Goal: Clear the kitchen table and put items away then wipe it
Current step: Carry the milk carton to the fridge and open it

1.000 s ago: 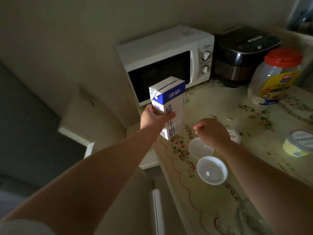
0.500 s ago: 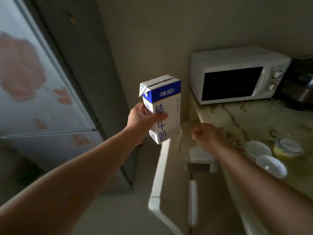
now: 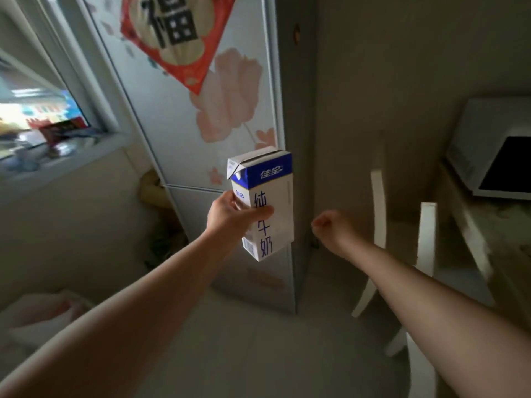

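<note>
They've swung from the table [image 3: 488,222] to the fridge [image 3: 201,124] at twelve o'clock, left hand [image 3: 230,216] with fingers wrapped round the milk carton [image 3: 268,196], right hand [image 3: 330,228] curled empty: storing it, I reckon.

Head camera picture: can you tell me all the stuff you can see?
milk carton: one, white and blue, held up before the fridge
fridge: one, pale with pink flowers, middle
paper decoration: one, red, top of fridge door
microwave: one, white, right edge, on the table
table: one, pale, far right
chair: one, white, beside the table
window: one, bright, left
bag: one, whitish, floor, lower left
left hand: one, grip round the milk carton
right hand: one, fingers curled, empty, right of the milk carton
</note>
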The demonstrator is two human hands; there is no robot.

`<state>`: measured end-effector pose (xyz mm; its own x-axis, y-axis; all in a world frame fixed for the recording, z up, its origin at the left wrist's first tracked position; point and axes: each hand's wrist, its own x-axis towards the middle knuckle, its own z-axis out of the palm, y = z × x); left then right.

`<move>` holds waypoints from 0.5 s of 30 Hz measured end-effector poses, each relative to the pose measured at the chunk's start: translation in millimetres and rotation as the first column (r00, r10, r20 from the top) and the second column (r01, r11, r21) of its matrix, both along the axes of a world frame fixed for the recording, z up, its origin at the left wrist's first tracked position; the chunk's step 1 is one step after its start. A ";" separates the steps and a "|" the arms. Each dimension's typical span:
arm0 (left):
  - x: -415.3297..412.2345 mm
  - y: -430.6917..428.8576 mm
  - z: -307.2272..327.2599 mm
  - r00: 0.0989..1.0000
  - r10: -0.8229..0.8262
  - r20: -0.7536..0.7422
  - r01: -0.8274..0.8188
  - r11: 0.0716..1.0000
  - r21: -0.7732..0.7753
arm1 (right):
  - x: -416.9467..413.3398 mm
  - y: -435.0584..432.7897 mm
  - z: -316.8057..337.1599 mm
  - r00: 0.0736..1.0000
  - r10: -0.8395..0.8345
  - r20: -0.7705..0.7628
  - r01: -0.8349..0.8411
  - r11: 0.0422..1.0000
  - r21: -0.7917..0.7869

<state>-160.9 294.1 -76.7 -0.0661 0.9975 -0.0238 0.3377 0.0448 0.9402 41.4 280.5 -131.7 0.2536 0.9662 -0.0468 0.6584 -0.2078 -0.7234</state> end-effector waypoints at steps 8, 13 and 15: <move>-80.2 0.0 -12.4 0.976 0.204 0.070 -0.198 0.977 -0.084 | -70.9 37.3 -3.0 0.974 0.227 0.028 -0.228 0.972 0.051; -113.3 14.2 -25.8 0.955 0.285 0.089 -0.272 0.953 -0.132 | -100.5 66.5 1.3 0.941 0.329 0.085 -0.334 0.941 0.053; -123.1 24.4 -29.6 0.947 0.311 0.079 -0.299 0.944 -0.139 | -111.7 84.7 0.0 0.928 0.362 0.088 -0.367 0.929 0.052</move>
<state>-284.1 318.5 -106.3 -0.3577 0.9188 -0.1672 0.1961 0.2490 0.9484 -70.4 365.2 -131.8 -0.1164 0.9929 0.0260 0.7325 0.1035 -0.6729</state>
